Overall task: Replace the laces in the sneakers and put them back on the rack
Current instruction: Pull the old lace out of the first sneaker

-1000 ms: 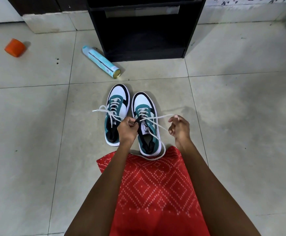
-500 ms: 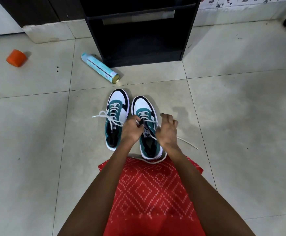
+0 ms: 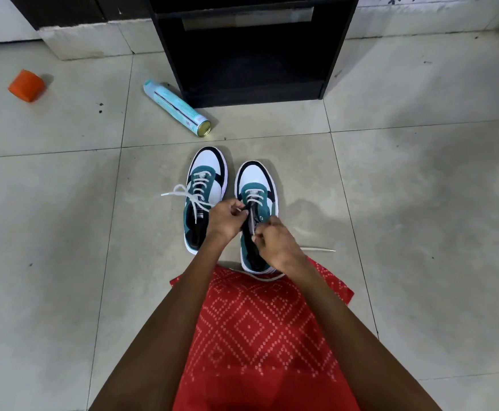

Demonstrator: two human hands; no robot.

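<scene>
Your left hand pinches the white lace at an eyelet of the right-side sneaker; your right hand holds the same lace in a pinching grip (taut between them). That sneaker stands beside the other sneaker on the floor, before the black rack.

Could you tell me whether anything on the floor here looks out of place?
Yes: a spray can lies on its side by the rack, and an orange cap lies loose, far to its left.
</scene>
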